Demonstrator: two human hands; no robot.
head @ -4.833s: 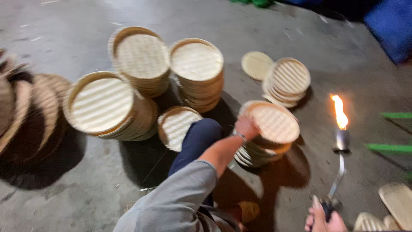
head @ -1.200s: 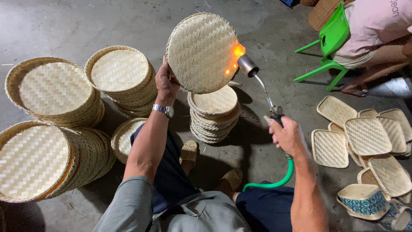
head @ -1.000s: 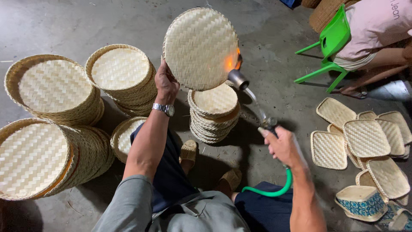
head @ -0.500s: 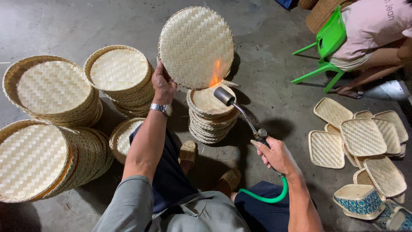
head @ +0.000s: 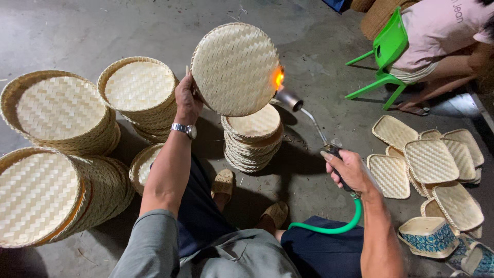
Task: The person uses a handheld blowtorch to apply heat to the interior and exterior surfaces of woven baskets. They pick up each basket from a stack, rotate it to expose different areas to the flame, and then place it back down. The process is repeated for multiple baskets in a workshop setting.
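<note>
**Flame moved to the tray's right rim**

Gripped at its left rim by the left hand (head: 188, 100), fingers pinched over the edge and thumb behind: a round woven bamboo tray (head: 235, 68), held upright with its flat bottom turned to the camera. Wrapped tight around the handle of a gas torch (head: 309, 121): the right hand (head: 347, 172), nozzle aimed up and to the left. Burning now right at the tray's right rim: a small orange flame (head: 279, 79). Half a second ago, licking the lower edge, down over the stack; since then swung up and out to the side, tray lifted slightly. Read as singeing worked round the rim bit by bit, lower edge done, right side under way.

Held in the air above a stack of like trays (head: 253, 136) on the concrete floor (head: 77, 31), so flame and grip on opposite sides of the tray, well apart. Trailing from the torch handle across the lap: a green hose (head: 334, 226). Further round stacks (head: 62, 116) toward the floor's left edge; rectangular woven trays (head: 429, 159) toward the right edge. Near the upper right corner: another person seated on a green plastic chair (head: 386, 56).
</note>
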